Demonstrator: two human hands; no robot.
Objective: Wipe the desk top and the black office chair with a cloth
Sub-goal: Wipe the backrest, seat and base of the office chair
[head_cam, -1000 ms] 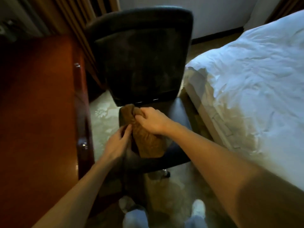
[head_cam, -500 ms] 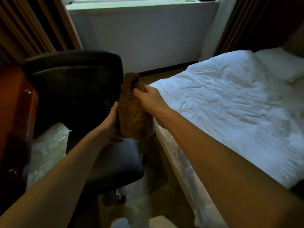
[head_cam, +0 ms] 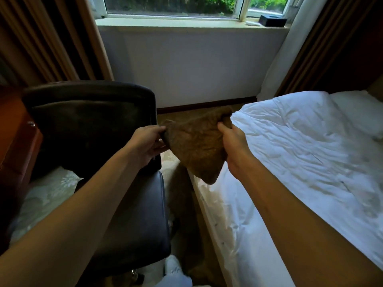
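Observation:
A brown cloth (head_cam: 196, 146) hangs in the air between the chair and the bed, stretched between both hands. My left hand (head_cam: 148, 141) pinches its left corner. My right hand (head_cam: 233, 146) grips its upper right edge. The black office chair (head_cam: 89, 125) stands at the left, its backrest upright and its seat (head_cam: 141, 214) below my left forearm. Only a reddish-brown corner of the desk (head_cam: 18, 137) shows at the far left edge.
A bed with a white duvet (head_cam: 300, 158) fills the right side, close to the chair. Ahead is a white wall under a window sill (head_cam: 186, 22) carrying a black box (head_cam: 272, 20). Curtains hang on both sides. Patterned carpet (head_cam: 47, 193) lies beneath the chair.
The cloth has come up off the chair seat and moved right toward the bed, now spread between both hands. The view has swung up and right, away from the desk.

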